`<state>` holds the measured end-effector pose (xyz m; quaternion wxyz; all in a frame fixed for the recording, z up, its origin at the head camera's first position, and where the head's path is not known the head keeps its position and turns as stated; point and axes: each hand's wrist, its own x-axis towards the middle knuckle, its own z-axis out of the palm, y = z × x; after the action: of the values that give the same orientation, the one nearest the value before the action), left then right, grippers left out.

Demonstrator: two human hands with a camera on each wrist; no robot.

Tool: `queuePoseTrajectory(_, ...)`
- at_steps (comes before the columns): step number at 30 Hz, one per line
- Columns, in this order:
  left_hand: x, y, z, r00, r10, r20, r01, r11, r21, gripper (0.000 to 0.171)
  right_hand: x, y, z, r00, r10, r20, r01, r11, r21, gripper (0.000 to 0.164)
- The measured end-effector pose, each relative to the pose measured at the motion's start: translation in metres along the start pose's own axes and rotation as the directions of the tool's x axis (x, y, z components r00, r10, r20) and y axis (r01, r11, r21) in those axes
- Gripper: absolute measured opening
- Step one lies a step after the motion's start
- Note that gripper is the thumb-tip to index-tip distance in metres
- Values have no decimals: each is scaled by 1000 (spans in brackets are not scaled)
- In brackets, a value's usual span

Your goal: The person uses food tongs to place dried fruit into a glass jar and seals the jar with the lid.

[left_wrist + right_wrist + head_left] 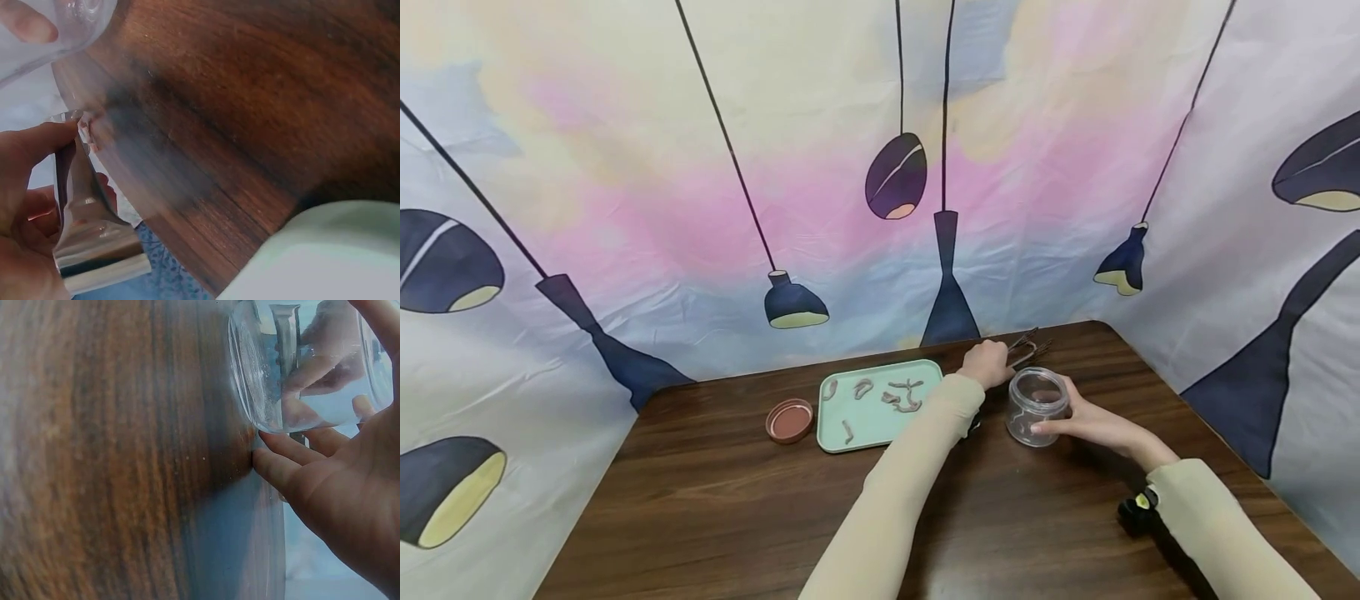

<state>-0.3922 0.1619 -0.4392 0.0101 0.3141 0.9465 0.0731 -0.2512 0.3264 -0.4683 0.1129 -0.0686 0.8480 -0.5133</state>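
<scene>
My left hand (987, 363) holds metal tongs (94, 234) near the back edge of the table. In the left wrist view the thumb and fingers close around their shiny arms, with the broad bent end nearest that camera. The far part of the tongs (1024, 358) shows past the hand in the head view. My right hand (1093, 427) grips a clear jar (1036, 410) that has no lid on it. It stands upright on the table, just right of the left hand. Thumb and fingers wrap its side. Through its wall the left hand shows in the right wrist view.
A pale green tray (842, 440) lies left of the left hand, bearing several greyish-pink, worm-like pieces (862, 387). Left of the tray is a reddish-brown round lid (790, 421). Behind the dark wooden table (715, 500) hangs a cloth printed with lamps.
</scene>
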Motion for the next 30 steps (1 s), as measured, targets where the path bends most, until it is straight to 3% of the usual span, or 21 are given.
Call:
queuePoseTrajectory(5,-8,-2,-2,999,29,18,-30,999,42,25,1,-2,5,1000,7,11,-7,1000,-6,104)
queuePoseTrajectory(12,-18,-11,-8,999,30,-19,-28,995,97,10,-1,-5,8,1000,29,12,-29,1000,-5,111)
queuePoseTrajectory(17,-30,-28,-14,999,45,-1,-45,997,70,13,-6,-4,7,999,35,9,-35,999,-14,112)
queuePoseTrajectory(24,-49,-50,-17,998,65,-8,-65,998,25,12,-9,1,4,999,-40,12,40,999,6,99)
queuePoseTrajectory(30,-66,-65,-22,997,71,-14,-71,998,-1,14,-9,1,4,1000,-29,6,29,1000,0,104)
